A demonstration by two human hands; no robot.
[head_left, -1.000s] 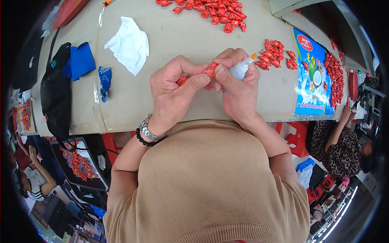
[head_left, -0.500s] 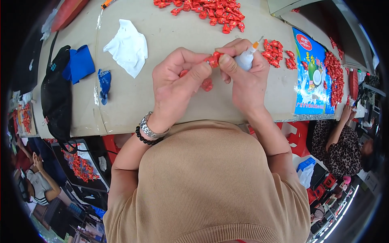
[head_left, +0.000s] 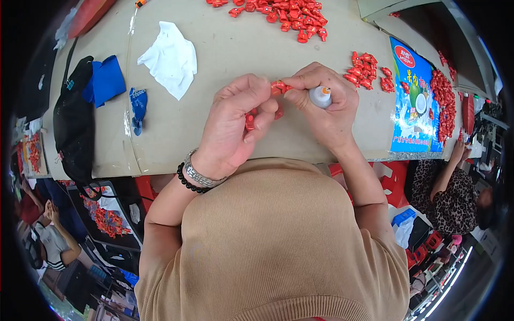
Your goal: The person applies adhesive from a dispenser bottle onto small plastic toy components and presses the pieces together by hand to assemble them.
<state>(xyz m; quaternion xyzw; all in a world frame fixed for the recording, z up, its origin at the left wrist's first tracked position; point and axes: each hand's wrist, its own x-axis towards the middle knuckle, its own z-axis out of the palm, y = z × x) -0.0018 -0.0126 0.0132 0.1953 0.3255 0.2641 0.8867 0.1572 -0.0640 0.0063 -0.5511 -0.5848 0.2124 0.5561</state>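
Note:
Above the table, a small glossy red plastic piece (head_left: 279, 88) is pinched between my two hands. My left hand (head_left: 227, 123) is closed, its thumb and forefinger at the piece's left end. Further red pieces (head_left: 250, 122) show between its curled lower fingers. My right hand (head_left: 337, 120) grips the piece's other end with thumb and forefinger. Tucked in that same palm is a whitish squeeze bottle (head_left: 320, 97) with an orange tip, seen nearly end-on. What exactly the red piece depicts is too small to tell.
A heap of red pieces (head_left: 294, 16) lies at the far side, with a smaller group (head_left: 363, 69) to the right. White cloth (head_left: 170, 60), blue cloth (head_left: 110, 80) and a black bag (head_left: 75, 123) lie left. A printed blue sheet (head_left: 415, 99) lies right; co-workers sit at both sides.
My left hand has turned, its fingers curling up around the pieces. The bottle in my right hand has tipped from slanting up and right to nearly end-on.

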